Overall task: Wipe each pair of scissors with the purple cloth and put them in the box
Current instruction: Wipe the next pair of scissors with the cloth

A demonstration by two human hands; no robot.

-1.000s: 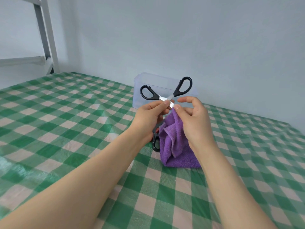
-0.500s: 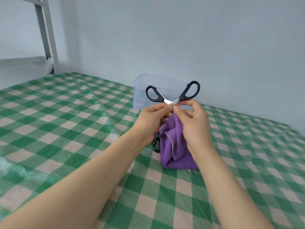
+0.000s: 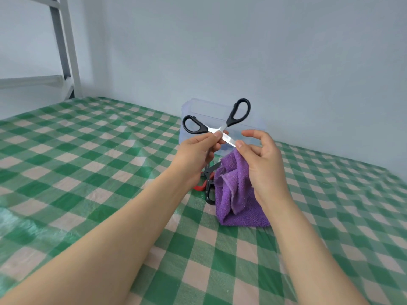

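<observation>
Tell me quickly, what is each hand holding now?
Left hand: pinches the black scissors at the blades.
Right hand: holds the purple cloth.

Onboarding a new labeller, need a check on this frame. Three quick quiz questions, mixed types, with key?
1. Multiple choice: the purple cloth is held by which hand? A left, B right, C neither.
2. True or false: the black-handled scissors lie inside the box.
3. Fill in: the left hand pinches those scissors by a ___, not a handle.

Key: 1 B, the right hand. 2 False, they are held up in front of the box. 3 blade.
</observation>
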